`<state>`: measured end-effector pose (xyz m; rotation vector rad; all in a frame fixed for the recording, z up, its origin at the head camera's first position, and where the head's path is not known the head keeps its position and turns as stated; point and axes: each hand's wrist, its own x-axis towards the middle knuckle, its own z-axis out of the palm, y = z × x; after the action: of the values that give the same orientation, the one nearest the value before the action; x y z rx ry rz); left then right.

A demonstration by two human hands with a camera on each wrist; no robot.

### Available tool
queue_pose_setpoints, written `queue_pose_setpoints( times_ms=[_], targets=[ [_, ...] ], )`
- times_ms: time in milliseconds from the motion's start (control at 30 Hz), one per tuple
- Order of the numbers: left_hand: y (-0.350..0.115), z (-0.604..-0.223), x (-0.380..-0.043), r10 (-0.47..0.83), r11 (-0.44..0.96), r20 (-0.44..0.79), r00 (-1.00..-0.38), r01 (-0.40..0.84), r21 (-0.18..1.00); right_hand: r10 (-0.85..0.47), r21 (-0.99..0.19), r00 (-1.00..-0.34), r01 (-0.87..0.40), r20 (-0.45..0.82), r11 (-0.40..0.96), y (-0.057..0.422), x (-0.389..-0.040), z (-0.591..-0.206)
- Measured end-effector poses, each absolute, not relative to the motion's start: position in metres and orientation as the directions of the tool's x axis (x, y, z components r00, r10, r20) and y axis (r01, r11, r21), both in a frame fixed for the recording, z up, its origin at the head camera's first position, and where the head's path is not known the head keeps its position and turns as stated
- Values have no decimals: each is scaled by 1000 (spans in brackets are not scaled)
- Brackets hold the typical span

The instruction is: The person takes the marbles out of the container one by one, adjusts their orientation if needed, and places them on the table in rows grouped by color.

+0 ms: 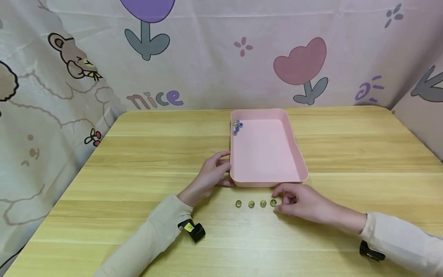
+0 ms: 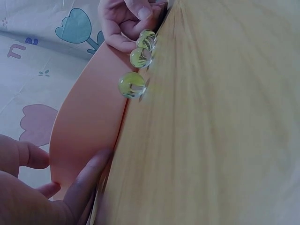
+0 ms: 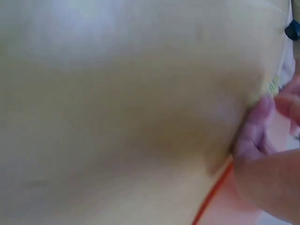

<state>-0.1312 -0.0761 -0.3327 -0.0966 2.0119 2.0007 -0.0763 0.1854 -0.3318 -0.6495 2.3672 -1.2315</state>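
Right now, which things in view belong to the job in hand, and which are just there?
Job:
four greenish marbles in a row
pink tray
marbles inside it
left hand, touching the tray
right hand, beside the row

Just there:
wooden table
printed cloth
wrist cameras

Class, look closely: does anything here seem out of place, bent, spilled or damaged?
One mild oddity: the pink tray's right wall looks slightly wavy rather than straight; I can't tell if that's damage. Nothing appears spilled: four marbles sit in a tidy row on the table.
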Motion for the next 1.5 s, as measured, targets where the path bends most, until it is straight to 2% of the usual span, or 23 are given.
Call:
queue_pose_setpoints(
  times_ms=[533, 733, 1200, 1500],
  targets=[
    [-77, -330, -132, 171, 33, -245, -954, -243, 970, -677, -862, -710, -208, -191, 462, 216, -82, -320],
    [-77, -330, -131, 165, 32, -247, -955, -245, 969, -694, -865, -695, -218, -187, 451, 217, -81, -319],
    [-77, -333, -130, 167, 43, -248, -954, -245, 969, -643, -832, -749, -246, -162, 497, 218, -87, -288],
    [-78, -333, -129, 170, 43, -244, -955, -241, 970, -549, -750, -830, -304, -94, 588, 199, -120, -245]
  ],
)
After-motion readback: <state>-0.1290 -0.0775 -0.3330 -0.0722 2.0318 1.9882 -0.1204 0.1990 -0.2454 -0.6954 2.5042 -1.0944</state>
